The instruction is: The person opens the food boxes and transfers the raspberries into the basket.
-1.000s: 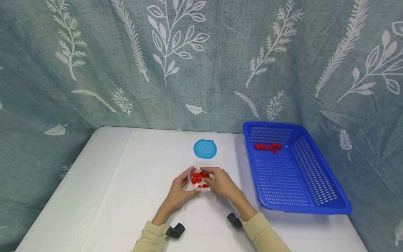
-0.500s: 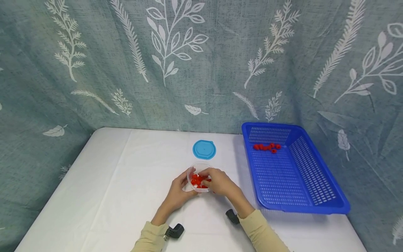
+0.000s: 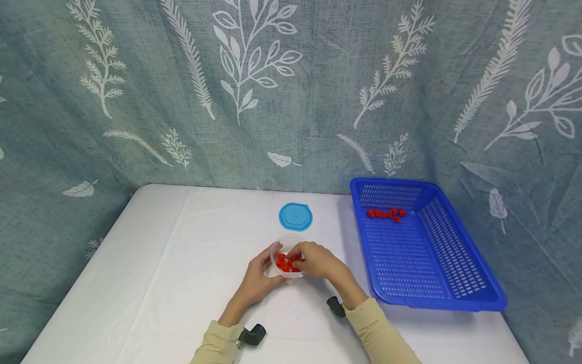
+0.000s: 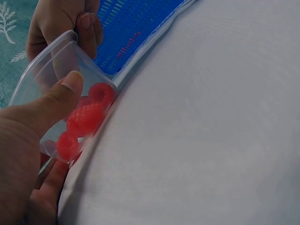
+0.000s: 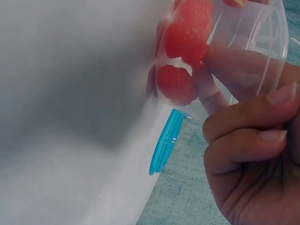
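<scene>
A clear plastic container [image 3: 289, 274] stands on the white tablecloth in the middle of the head view, with red raspberries [image 3: 284, 262] inside. My left hand [image 3: 255, 281] grips its left side, thumb on the near wall and fingers round the far side. From the right, my right hand [image 3: 320, 261] reaches over the rim. Through the clear wall in the right wrist view, its thumb and index fingertips come together on a raspberry [image 5: 188, 42], and the other fingers curl outside. Another raspberry [image 5: 177, 84] lies just below those fingertips.
A blue lid [image 3: 295, 216] lies flat behind the container. At the right stands a blue perforated basket [image 3: 409, 268] holding several raspberries [image 3: 386, 213] near its back. A patterned curtain [image 3: 291, 101] hangs behind the table.
My right hand has dipped deeper into the container, its thumb and index finger drawing together. Raspberries inside have bunched up. My left hand keeps its grip; the basket and lid stay put.
</scene>
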Demonstrator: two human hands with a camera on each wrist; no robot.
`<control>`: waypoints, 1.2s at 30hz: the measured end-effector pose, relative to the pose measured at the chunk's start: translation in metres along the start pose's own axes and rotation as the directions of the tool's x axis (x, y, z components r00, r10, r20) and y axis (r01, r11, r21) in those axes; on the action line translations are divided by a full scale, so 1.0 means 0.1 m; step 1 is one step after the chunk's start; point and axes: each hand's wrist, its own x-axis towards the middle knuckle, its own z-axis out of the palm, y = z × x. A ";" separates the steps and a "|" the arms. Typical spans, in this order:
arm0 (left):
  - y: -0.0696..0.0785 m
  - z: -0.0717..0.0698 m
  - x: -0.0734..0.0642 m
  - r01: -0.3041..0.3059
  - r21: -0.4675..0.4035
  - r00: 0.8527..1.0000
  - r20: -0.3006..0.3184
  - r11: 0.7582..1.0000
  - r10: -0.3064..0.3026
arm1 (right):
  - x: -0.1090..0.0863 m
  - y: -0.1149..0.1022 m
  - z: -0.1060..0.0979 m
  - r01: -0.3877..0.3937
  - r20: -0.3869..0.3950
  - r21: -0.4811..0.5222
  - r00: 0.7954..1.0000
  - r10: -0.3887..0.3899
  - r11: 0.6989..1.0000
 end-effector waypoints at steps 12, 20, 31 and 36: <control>0.00 0.00 -0.01 0.022 -0.017 1.000 0.001 1.000 -0.022 | 0.04 0.00 0.00 -0.035 -0.003 0.008 0.999 0.035 0.999; 0.01 0.00 0.00 0.022 -0.048 1.000 -0.016 0.999 -0.023 | 0.08 -0.04 0.03 -0.138 -0.052 0.010 0.989 0.138 0.990; -0.01 -0.01 -0.01 -0.004 -0.045 1.000 -0.018 0.999 0.003 | 0.05 -0.06 0.02 -0.102 -0.035 -0.022 0.994 0.101 0.995; -0.01 -0.01 -0.01 0.000 -0.034 1.000 -0.021 0.999 0.000 | 0.07 -0.08 0.01 -0.121 -0.044 -0.019 0.992 0.120 0.993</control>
